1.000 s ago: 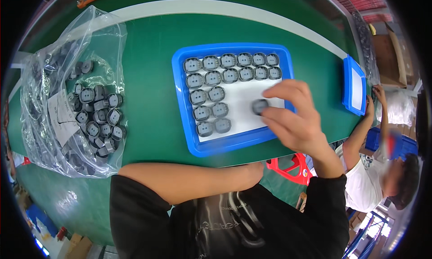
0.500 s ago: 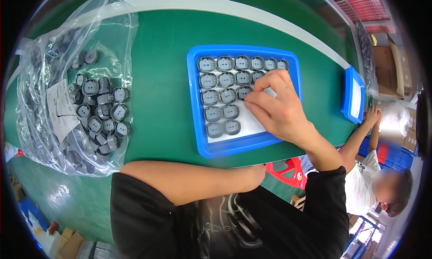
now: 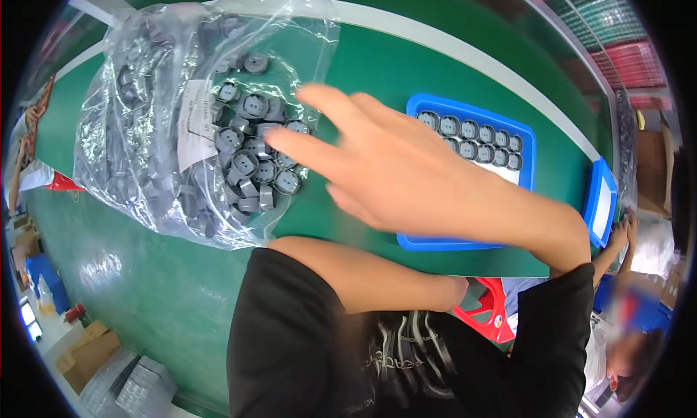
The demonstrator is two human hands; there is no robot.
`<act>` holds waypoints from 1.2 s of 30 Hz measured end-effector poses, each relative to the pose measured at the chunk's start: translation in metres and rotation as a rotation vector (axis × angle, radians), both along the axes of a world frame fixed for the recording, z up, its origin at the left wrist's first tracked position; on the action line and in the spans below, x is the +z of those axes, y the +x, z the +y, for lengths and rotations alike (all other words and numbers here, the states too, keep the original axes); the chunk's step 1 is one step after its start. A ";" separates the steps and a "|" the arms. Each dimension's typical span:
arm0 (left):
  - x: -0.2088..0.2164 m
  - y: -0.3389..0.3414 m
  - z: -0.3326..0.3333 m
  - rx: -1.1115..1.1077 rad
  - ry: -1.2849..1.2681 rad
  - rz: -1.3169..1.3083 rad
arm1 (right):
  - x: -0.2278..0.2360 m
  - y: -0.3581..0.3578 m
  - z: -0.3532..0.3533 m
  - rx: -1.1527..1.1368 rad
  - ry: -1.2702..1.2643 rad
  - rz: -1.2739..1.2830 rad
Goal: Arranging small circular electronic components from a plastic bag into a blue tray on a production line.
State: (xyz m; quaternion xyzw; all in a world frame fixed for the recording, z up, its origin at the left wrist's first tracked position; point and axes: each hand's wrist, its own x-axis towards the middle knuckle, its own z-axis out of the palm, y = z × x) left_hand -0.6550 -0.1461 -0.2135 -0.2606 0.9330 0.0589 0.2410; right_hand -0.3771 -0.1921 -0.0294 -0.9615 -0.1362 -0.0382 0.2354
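Observation:
My right hand reaches leftward over the table with thumb and fingers apart and nothing visible between them. Its fingertips are slightly blurred and hover at the right side of several loose grey round plastic parts. These lie at the mouth of a clear plastic bag. Beneath my right forearm, a blue tray with a white bottom holds rows of similar parts, partly covered by the arm. My left forearm rests along the near table edge; the end of my left hand shows, but its fingers are hidden.
A second blue tray stands at the table's right end, near a co-worker's hands. A red stool is below the near edge. Cardboard boxes sit at lower left. A white strip borders the far table side.
My right hand has left the blue tray and swung left to the loose parts by the bag. The view has shifted, so bag and tray appear further right. My left arm keeps its pose.

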 end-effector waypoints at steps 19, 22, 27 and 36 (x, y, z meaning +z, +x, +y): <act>0.022 0.068 0.009 -0.133 0.040 0.111 | -0.001 0.067 -0.044 -0.189 1.491 0.388; 0.039 0.102 0.023 -0.068 -0.060 0.329 | 0.006 0.006 -0.088 0.007 1.333 0.366; 0.021 0.101 0.038 0.082 -0.056 0.423 | 0.020 -0.119 -0.110 -0.323 0.669 0.374; 0.066 0.119 0.048 0.295 -0.282 0.284 | -0.004 -0.170 -0.087 -0.500 -0.012 0.317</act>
